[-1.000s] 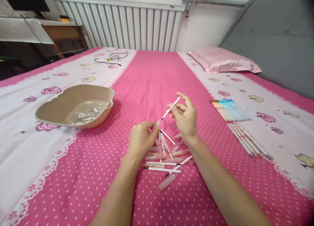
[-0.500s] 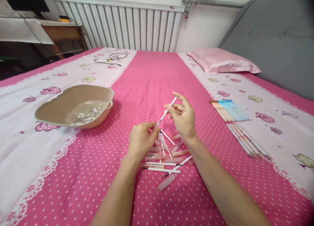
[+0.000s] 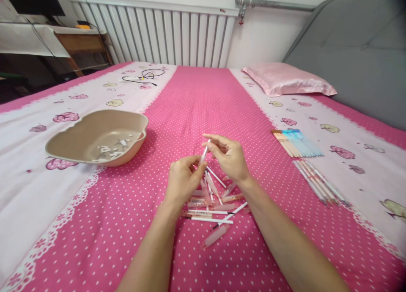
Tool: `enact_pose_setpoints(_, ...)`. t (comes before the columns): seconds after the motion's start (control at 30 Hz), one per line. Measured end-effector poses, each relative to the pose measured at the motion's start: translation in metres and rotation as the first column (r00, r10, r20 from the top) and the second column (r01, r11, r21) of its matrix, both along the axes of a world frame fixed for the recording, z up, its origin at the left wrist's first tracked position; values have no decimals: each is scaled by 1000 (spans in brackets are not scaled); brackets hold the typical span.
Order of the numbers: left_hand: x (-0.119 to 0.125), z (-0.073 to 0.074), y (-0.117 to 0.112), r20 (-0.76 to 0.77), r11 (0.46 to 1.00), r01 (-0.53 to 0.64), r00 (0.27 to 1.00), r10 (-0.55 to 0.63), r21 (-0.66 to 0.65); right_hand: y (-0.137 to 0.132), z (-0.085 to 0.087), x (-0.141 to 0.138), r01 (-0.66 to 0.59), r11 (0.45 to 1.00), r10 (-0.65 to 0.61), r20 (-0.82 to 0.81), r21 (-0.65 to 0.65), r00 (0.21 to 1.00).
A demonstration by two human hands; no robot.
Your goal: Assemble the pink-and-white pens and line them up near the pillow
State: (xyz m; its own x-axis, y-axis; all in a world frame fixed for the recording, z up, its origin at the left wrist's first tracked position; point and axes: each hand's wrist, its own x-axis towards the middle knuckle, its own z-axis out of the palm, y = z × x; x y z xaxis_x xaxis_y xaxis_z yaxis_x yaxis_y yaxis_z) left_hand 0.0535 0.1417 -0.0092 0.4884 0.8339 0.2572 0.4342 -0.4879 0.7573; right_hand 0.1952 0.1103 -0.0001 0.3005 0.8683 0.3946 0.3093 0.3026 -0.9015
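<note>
My left hand (image 3: 182,180) and my right hand (image 3: 226,155) meet over the pink dotted bedspread, both pinching one thin white pen refill (image 3: 204,153). The left fingers close round a clear pen part at its lower end, the right fingertips hold its upper end. Just below the hands lies a loose pile of white refills and clear pink pen barrels (image 3: 213,203).
A beige scalloped tray (image 3: 76,137) with small white bits stands to the left. Rows of assembled pens (image 3: 298,141) and another row of pens (image 3: 319,183) lie to the right. Further back lie a pink pillow (image 3: 287,78), a black cable (image 3: 144,75) and a radiator.
My right hand has slid down and left along the refill towards my left hand. Much less of the refill now shows between the hands.
</note>
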Motion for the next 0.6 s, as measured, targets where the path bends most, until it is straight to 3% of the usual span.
enact_pose_setpoints(0.1, 0, -3, 1, 48, 999, -12, 999, 14, -34, -1, 1, -1, -74, 996, 75, 12, -52, 997)
enact_pose_setpoints(0.3, 3, -8, 3, 206, 990, 37, 978, -8, -136, -2, 3, -3, -127, 992, 126, -33, -19, 991)
enact_pose_setpoints(0.47, 3, -8, 6, 331, 981, 27, 943, 39, -193, 1, 0, 3, 4, 1000, -1, -101, 27, 995)
enact_pose_setpoints(0.6, -1, -2, 8, 370, 971, -79, 915, 161, -227, 5, -5, 8, 68, 997, -70, -81, -33, 994)
